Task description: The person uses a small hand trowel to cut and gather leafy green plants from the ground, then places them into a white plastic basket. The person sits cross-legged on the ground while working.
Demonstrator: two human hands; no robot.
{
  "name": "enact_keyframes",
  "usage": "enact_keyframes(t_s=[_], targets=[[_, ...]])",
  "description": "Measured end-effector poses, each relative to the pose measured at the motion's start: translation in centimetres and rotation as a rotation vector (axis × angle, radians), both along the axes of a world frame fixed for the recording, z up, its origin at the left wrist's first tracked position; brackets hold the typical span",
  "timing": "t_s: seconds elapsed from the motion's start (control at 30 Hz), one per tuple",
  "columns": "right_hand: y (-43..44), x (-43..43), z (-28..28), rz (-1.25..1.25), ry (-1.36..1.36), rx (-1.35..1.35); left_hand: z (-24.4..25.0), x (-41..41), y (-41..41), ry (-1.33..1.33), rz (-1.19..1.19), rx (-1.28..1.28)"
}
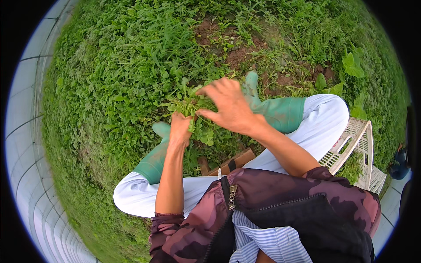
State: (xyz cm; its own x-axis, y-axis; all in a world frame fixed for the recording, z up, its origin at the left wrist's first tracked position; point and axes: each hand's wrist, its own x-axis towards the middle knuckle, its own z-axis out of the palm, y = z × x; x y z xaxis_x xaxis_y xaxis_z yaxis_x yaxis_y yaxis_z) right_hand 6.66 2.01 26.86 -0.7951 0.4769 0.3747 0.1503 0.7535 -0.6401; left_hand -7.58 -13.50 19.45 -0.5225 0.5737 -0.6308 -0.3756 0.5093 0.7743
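Observation:
My left hand (181, 126) is closed around a bunch of leafy green plants (204, 134), whose leaves hang out past its thumb side. Over the bunch, at its right, my right hand (227, 107) is spread with thumb and fingers apart; its fingertips are close to the stems, and whether they touch them cannot be told. Both hands are above the ground between two green rubber boots (284, 113), which bear smears of soil.
A white plastic crate (368, 148) with greens inside stands at the right. Dense low plants (125, 82) surround a patch of bare soil (243, 54). A wooden piece (241, 158) lies near my lap. Part of another person (399, 164) shows at the right edge.

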Motion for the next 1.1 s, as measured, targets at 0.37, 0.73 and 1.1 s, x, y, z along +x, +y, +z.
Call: enact_keyframes(t_s=[0.37, 0.73, 1.1], targets=[[-0.6, -0.6, 0.4, -0.072, 0.012, -0.231, 3.0, 1.5, 1.6, 0.715, -0.137, -0.043], [4.8, 1.0, -1.5, -0.357, 0.119, -0.243, 2.1, 0.3, 0.5, 0.609, -0.001, 0.317], [0.0, 0.8, -0.4, -0.051, -0.055, -0.316, 0.2, 0.6, -1.4, -0.016, 0.267, 0.338]])
